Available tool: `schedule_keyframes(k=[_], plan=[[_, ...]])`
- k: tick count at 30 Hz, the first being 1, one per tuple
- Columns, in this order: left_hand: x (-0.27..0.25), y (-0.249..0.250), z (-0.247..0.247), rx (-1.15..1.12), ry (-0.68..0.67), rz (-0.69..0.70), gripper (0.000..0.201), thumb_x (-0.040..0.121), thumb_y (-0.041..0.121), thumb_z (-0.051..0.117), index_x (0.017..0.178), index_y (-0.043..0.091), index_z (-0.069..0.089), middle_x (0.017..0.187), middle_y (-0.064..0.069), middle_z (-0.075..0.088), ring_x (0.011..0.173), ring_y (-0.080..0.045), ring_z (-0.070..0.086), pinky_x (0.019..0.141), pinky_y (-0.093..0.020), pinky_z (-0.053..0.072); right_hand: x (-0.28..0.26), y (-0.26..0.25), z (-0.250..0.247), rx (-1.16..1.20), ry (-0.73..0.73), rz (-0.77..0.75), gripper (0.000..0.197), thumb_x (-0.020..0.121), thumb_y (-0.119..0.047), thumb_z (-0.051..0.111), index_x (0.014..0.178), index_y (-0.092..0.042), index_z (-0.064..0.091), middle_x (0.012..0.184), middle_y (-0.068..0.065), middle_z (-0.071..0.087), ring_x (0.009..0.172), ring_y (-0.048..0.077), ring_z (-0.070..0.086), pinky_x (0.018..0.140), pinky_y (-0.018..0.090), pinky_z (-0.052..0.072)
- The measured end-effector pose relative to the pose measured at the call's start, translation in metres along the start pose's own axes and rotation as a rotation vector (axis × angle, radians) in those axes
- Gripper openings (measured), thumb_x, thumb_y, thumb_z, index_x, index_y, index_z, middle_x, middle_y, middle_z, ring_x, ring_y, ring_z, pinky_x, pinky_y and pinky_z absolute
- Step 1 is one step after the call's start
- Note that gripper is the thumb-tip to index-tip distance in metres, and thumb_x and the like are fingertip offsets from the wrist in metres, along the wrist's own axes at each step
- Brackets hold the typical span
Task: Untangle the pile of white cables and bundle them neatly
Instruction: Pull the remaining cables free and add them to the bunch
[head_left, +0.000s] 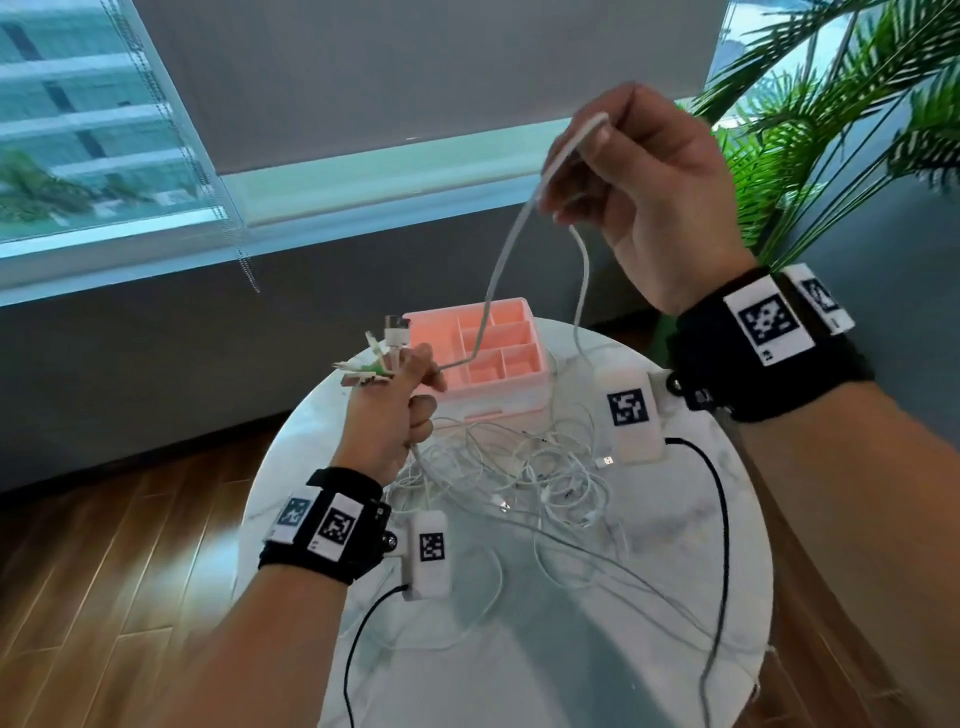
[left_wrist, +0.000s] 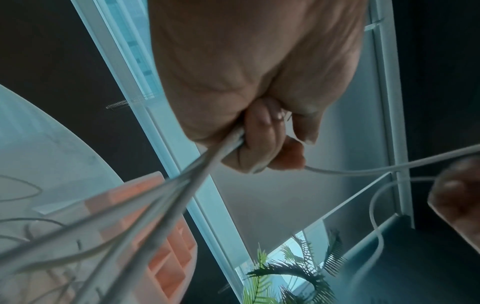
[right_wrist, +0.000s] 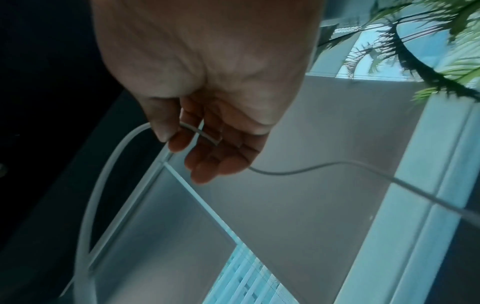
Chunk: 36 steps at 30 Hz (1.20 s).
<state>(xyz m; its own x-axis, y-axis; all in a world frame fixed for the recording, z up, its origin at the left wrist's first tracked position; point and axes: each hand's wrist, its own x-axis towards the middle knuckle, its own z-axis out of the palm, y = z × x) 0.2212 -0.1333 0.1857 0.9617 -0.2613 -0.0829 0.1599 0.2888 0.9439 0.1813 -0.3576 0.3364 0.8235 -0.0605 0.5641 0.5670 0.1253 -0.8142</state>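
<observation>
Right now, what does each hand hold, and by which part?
Both hold one white cable. The right hand pinches a raised loop mid-length; the left hand grips its strands just below the plug.

Two hands (head_left: 387, 415) (head_left: 649, 208); one organizer box (head_left: 519, 387); one table (head_left: 571, 649).

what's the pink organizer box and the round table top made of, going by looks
Pink organizer box: looks like moulded plastic, matte, with thin even walls and dividers in one uniform colour. Round table top: looks like white marble or a marble-look surface, polished, with faint grey veins and soft reflections; real stone or a printed finish cannot be told.
</observation>
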Motion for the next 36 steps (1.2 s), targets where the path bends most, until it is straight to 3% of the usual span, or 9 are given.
schedule_keyframes(k=[5,11,15,19,23,27,33,35,36], plan=[[-0.003,-0.002,0.030,-0.011,-0.121,0.040,0.028,0.102,0.026,0.059,0.079,0.027,0.076,0.111,-0.013,0.067,0.043,-0.005,0.016,0.041,-0.023,0.009,-0.009,0.012,0.020,0.019,-0.057,0.209,0.017,0.099,-0.009,0.049,0.086,-0.004,0.058,0.090,0.023,0.067,0.084,0.044,0.070,0.077,0.044,0.054],[0.004,-0.017,0.053,-0.048,-0.061,0.001,0.028,0.098,0.017,0.067,0.121,0.004,0.061,0.079,-0.001,0.044,0.043,-0.004,0.024,0.036,-0.017,0.022,-0.034,0.040,0.032,0.143,-0.097,0.365,0.022,0.104,-0.010,0.038,0.100,0.004,0.055,0.102,0.040,0.061,0.094,0.059,0.064,0.086,0.066,0.050],[0.005,-0.021,0.056,-0.027,-0.039,-0.051,0.012,0.096,0.015,0.069,0.091,0.016,0.058,0.072,0.001,0.048,0.043,-0.005,0.026,0.038,-0.019,0.021,-0.035,0.044,0.031,0.197,-0.075,0.384,0.024,0.104,-0.013,0.038,0.105,0.004,0.055,0.107,0.040,0.062,0.096,0.053,0.067,0.085,0.054,0.054],[0.005,-0.018,0.053,-0.020,-0.110,-0.082,0.013,0.099,0.016,0.065,0.111,0.015,0.064,0.073,0.004,0.053,0.043,-0.004,0.025,0.037,-0.017,0.019,-0.031,0.038,0.021,0.201,-0.053,0.351,0.025,0.105,-0.013,0.039,0.106,0.004,0.056,0.110,0.037,0.063,0.101,0.053,0.066,0.089,0.056,0.051],[0.009,-0.025,0.042,-0.046,-0.137,-0.147,0.023,0.089,0.032,0.072,0.098,0.015,0.059,0.074,0.004,0.055,0.042,-0.003,0.021,0.036,-0.016,0.018,-0.019,0.021,0.008,0.229,-0.018,0.238,0.024,0.102,-0.011,0.038,0.108,0.006,0.054,0.116,0.037,0.060,0.108,0.053,0.063,0.089,0.053,0.052],[0.008,-0.048,0.035,0.088,-0.154,-0.232,0.020,0.089,0.020,0.076,0.100,0.016,0.059,0.078,0.003,0.061,0.043,-0.006,0.022,0.037,-0.017,0.019,0.000,-0.005,0.007,0.301,-0.051,0.145,0.023,0.100,-0.007,0.035,0.104,0.004,0.055,0.110,0.029,0.065,0.114,0.053,0.060,0.091,0.051,0.052],[0.006,-0.073,0.047,0.170,0.002,-0.225,0.054,0.079,0.016,0.085,0.126,0.011,0.060,0.109,-0.027,0.065,0.043,-0.006,0.033,0.039,-0.022,0.030,0.015,-0.029,0.026,0.363,-0.097,0.078,0.026,0.102,-0.007,0.032,0.105,0.007,0.055,0.107,0.028,0.066,0.113,0.053,0.061,0.091,0.050,0.052],[0.006,-0.074,0.054,0.145,-0.024,-0.217,0.033,0.091,0.005,0.069,0.123,0.009,0.061,0.090,-0.029,0.064,0.045,-0.006,0.031,0.039,-0.021,0.028,0.017,-0.028,0.030,0.365,-0.099,0.085,0.027,0.102,-0.007,0.032,0.105,0.007,0.055,0.107,0.028,0.066,0.111,0.052,0.062,0.090,0.050,0.052],[0.006,-0.072,0.057,0.108,-0.061,-0.236,0.020,0.095,0.003,0.062,0.112,0.013,0.066,0.072,-0.017,0.064,0.046,-0.006,0.028,0.039,-0.019,0.025,0.018,-0.027,0.030,0.358,-0.095,0.090,0.026,0.102,-0.008,0.033,0.106,0.006,0.054,0.108,0.028,0.065,0.111,0.052,0.062,0.091,0.050,0.052]])
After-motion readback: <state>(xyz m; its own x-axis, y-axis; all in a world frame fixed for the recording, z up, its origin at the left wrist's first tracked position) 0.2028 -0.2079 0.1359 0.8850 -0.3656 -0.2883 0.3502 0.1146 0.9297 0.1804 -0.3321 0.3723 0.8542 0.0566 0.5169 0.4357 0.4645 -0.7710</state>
